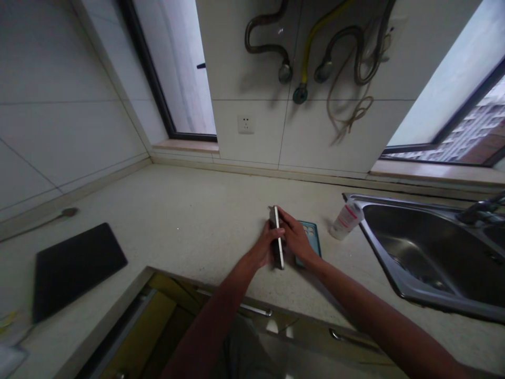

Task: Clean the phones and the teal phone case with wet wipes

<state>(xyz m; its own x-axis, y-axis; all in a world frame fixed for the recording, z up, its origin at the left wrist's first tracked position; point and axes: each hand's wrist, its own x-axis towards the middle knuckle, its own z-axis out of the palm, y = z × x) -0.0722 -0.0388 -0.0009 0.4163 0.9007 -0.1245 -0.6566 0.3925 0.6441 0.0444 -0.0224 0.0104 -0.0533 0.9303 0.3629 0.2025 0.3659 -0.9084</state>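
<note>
A smartphone (279, 247) is held on edge above the counter, its narrow silver side turned up toward me. My left hand (265, 245) is closed round its left face, with the thumb across the edge. On the other side my right hand (295, 236) grips it near the far end, fingers partly hidden behind the phone. Under and beside my right wrist lies a teal phone case (312, 237) with camera cut-outs, partly covered by that hand.
A clear plastic cup (347, 218) with red print stands right of the case, near the steel sink (386, 279). A black flat panel (79, 268) lies on the counter (165, 210) at left. Hoses (272, 48) hang on the wall; drawer handles (256, 309) line the front edge.
</note>
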